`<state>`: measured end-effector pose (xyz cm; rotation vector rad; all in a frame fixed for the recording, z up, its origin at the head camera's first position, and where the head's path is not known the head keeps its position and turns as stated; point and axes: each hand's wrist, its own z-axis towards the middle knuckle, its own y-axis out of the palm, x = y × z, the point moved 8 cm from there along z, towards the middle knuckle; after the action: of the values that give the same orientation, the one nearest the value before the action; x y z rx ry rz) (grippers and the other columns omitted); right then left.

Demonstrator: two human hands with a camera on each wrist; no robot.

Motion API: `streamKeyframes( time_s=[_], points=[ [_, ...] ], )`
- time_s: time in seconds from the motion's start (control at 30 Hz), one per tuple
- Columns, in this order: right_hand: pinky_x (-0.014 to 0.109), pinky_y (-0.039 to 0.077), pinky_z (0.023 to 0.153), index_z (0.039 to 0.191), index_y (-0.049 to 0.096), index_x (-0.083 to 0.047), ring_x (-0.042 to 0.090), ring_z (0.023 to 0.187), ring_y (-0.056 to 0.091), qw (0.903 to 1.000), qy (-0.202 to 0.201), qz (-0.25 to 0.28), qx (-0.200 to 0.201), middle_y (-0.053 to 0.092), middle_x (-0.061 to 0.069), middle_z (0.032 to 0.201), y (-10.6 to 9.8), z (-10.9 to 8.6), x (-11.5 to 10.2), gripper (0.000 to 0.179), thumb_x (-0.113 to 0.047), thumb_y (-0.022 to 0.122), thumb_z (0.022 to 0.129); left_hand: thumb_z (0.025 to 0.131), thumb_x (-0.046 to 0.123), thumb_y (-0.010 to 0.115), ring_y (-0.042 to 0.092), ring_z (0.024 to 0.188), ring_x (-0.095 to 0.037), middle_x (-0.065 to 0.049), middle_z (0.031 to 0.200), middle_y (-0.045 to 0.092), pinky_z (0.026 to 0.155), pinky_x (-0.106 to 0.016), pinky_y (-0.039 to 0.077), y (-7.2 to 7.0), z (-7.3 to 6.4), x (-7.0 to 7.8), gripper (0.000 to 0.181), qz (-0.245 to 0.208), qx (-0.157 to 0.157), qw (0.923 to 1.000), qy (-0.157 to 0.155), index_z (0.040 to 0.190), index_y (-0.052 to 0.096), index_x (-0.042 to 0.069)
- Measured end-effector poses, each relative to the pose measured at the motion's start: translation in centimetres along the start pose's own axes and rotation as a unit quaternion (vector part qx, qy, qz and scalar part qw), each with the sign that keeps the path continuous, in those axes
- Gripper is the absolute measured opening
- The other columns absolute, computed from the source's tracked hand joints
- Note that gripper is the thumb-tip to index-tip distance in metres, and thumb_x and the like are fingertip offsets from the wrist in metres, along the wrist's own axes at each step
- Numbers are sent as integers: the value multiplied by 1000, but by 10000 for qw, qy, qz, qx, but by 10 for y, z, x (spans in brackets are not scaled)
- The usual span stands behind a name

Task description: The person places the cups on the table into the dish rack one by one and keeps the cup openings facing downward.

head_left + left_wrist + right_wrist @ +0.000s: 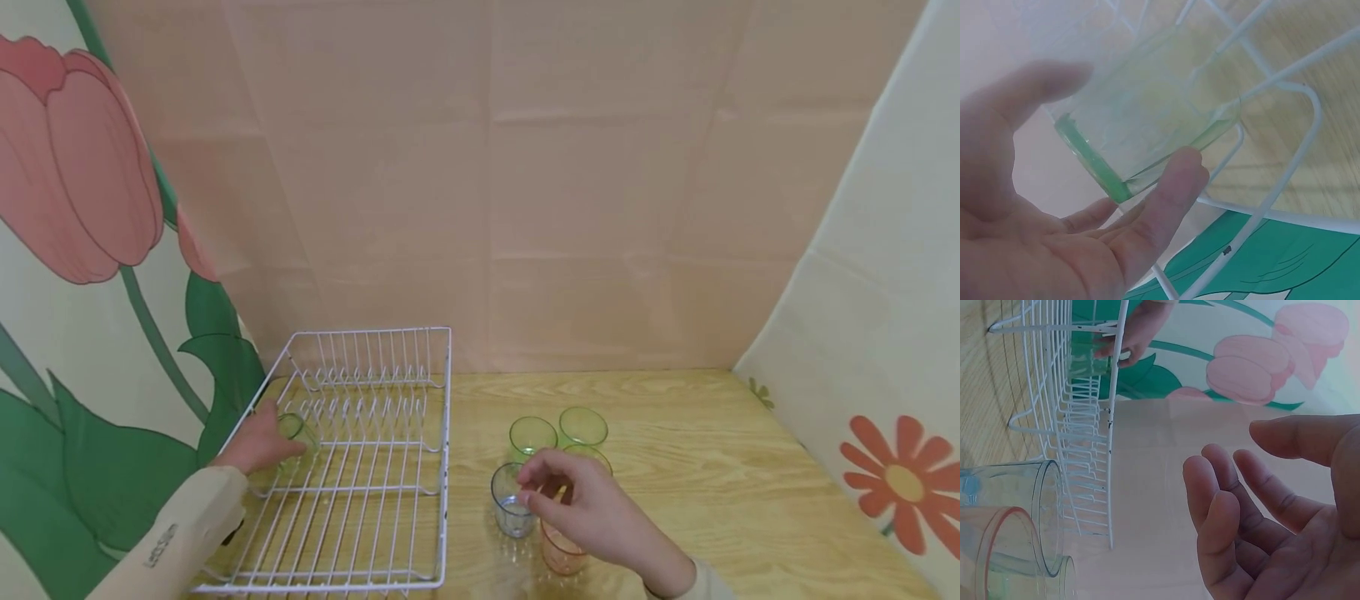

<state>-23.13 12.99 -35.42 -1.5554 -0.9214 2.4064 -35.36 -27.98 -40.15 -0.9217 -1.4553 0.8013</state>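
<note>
A clear green glass is at the left side of a white wire dish rack. My left hand reaches over the rack's left rim and holds this glass, with the thumb on one side and fingers on the other in the left wrist view. My right hand hovers over a cluster of glasses, fingers loosely bent and nothing between them. Below it are a bluish clear glass and an orange glass, partly covered by the hand. Three green glasses stand just behind.
The rack rests on a wood-grain table, left of the standing glasses. A plain pinkish cloth hangs along the back. Flower-printed sheets close off the left and right sides, the left one right beside the rack.
</note>
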Motion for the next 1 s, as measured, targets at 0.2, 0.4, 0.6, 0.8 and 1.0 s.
streamKeyframes(
  time_s=[0.2,0.4,0.6,0.8,1.0],
  points=[
    [25,50,57,98,67,-18,6,75,61,9993,-73,-222,287,69,-7,90,-5,1,3,6,-15,70,94,83,33,77,45,122,-59,-47,135,38,95,-64,45,-7,0,2,100,156,91,9998,-1,142,19,-22],
    [24,51,59,100,66,-17,5,73,62,9946,0,-814,639,70,-4,87,-20,5,11,11,-11,71,92,84,39,73,41,122,-62,-49,135,35,89,-66,45,-22,-7,15,99,433,223,9987,174,144,19,-19],
    [25,53,62,102,67,-14,11,75,63,9878,499,-1147,929,68,-3,90,-44,11,28,13,-10,72,91,89,35,66,53,105,-55,-45,127,39,78,-61,48,-40,-19,44,88,557,673,9952,444,144,21,-17],
    [28,52,57,108,67,-9,18,77,62,9788,882,-1363,1245,67,10,102,-63,14,48,18,-9,71,91,91,29,64,59,102,-49,-42,131,47,77,-55,51,-49,-38,78,84,411,966,9910,835,148,21,-15],
    [30,47,54,116,64,-4,16,71,56,9648,1183,-1838,1464,64,17,102,-77,12,73,28,-13,71,91,91,26,68,62,69,-26,-20,93,66,56,-41,48,-48,-70,112,75,273,1284,9840,1209,147,30,-8]
  ],
)
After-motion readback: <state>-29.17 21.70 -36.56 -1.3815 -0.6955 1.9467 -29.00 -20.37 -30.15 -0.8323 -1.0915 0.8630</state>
